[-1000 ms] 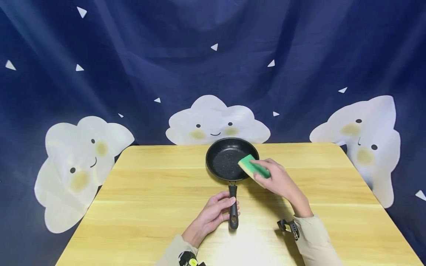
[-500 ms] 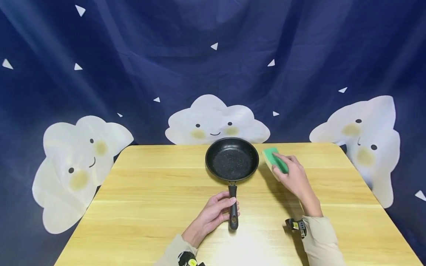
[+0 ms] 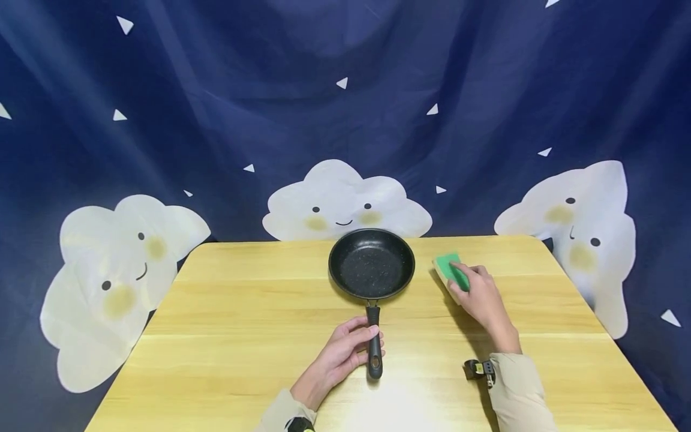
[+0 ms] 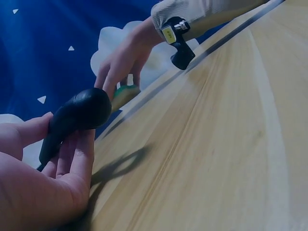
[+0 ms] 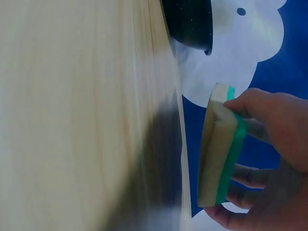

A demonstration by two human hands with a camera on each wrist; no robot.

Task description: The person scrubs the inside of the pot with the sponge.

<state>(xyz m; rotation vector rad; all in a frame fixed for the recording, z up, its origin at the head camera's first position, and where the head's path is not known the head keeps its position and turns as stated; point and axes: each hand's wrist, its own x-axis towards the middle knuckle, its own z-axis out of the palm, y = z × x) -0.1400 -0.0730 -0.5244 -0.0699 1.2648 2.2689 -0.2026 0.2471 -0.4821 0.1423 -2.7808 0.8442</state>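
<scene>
A black frying pan [image 3: 371, 264] sits near the table's far edge, its handle [image 3: 375, 354] pointing toward me. My left hand [image 3: 339, 354] holds that handle, thumb on top and fingers beneath; the left wrist view shows the handle's end [image 4: 82, 113] between thumb and fingers. To the right of the pan, my right hand [image 3: 483, 300] grips a sponge [image 3: 450, 270] with a green face and a pale yellow body. In the right wrist view, thumb and fingers pinch the sponge [image 5: 221, 149] by its edges, and it looks slightly above the table. Sponge and pan are apart.
The light wooden table [image 3: 216, 336] extends to both sides of the pan. Behind it hangs a dark blue curtain [image 3: 243, 90] with white clouds and triangles, close to the far edge. Each wrist wears a black strap; the right one [image 3: 477, 369] shows beside the sleeve.
My right hand has moved the sponge from over the pan's right rim to the right of the pan, then slightly lower. My left hand keeps holding the handle. The head view has shifted slightly.
</scene>
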